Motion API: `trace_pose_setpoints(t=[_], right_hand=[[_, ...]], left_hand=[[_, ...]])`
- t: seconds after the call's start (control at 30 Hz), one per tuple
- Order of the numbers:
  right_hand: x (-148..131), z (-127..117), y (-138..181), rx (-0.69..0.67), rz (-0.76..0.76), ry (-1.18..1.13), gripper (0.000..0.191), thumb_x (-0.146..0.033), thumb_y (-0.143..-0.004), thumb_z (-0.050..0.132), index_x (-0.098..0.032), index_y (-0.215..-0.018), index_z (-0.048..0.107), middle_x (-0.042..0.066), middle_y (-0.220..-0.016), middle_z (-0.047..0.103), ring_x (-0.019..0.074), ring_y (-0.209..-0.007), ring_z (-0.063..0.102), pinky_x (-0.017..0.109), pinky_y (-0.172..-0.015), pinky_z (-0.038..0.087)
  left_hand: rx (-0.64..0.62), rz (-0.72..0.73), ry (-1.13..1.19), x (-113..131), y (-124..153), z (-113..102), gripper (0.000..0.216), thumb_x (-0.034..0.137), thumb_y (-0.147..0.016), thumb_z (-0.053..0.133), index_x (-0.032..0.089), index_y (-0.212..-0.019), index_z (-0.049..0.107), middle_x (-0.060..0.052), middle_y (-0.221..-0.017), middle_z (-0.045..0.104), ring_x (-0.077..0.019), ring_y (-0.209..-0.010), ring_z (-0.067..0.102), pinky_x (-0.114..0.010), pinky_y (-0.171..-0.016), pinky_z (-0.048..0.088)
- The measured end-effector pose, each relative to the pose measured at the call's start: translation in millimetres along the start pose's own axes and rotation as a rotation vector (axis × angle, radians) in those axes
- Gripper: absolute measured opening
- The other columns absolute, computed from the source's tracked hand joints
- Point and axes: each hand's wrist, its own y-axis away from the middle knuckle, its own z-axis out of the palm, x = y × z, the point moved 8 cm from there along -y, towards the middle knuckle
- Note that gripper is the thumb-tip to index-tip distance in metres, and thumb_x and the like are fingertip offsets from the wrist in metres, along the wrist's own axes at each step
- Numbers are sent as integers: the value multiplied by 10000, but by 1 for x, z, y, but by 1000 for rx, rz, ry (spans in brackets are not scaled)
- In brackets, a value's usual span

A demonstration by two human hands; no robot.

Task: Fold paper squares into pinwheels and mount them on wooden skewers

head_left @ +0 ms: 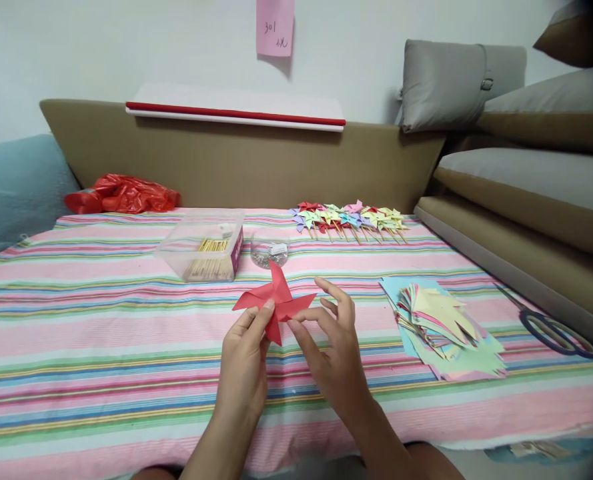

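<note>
A red paper pinwheel [279, 303] is held up above the striped cloth, its blades folded in toward the middle. My left hand [246, 353] is closed on it, with the thumb pressed near its centre. My right hand [333, 337] pinches the lower right blade's edge between thumb and index finger, the other fingers lifted. Beyond the pinwheel stands a clear round container [269, 252] with small metal pieces inside. To its left, a clear plastic box [173, 250] holds many thin wooden sticks [209, 267].
Several finished pinwheels on sticks [351, 219] lie at the back. Cut coloured paper [441, 320] is stacked on the right, beside dark-handled scissors [551, 330]. A red plastic bag [126, 195] rests at the back left. Grey cushions [536, 180] border the right side.
</note>
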Motion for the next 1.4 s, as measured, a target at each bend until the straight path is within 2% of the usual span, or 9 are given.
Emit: trace_pose_setpoints(t=[0.3, 0.5, 0.97, 1.4], right_hand=[[24, -11, 1, 127, 258, -140, 91, -288, -869, 673, -232, -806, 708, 99, -1244, 559, 276, -1302, 485, 480, -1088, 380], [20, -13, 0, 145, 230, -103, 67, -274, -844, 693, -228, -797, 702, 96, -1227, 549, 273, -1273, 498, 460, -1068, 395], [22, -12, -1, 149, 273, -116, 73, -262, -823, 698, -221, -762, 698, 99, -1198, 555, 275, -1250, 511, 463, -1061, 397], [26, -8, -1, 91, 294, -170, 78, -252, -837, 686, -220, -767, 700, 96, -1195, 559, 263, -1250, 517, 450, -1073, 392]], left_hand=[[-60, 40, -135, -6, 6, 7, 248, 342, -726, 843, 169, -711, 667, 27, -719, 600, -106, -677, 497, -205, -627, 422], [-48, 71, -213, -9, 6, 7, 233, 361, -741, 837, 174, -744, 698, 30, -717, 599, -103, -674, 476, -203, -608, 403], [-29, 60, -218, -11, 8, 10, 232, 352, -702, 862, 169, -736, 725, 16, -711, 638, -113, -678, 506, -215, -633, 407], [-52, 79, -241, -12, 6, 8, 235, 360, -717, 851, 169, -738, 716, 18, -710, 608, -110, -672, 479, -205, -605, 392]])
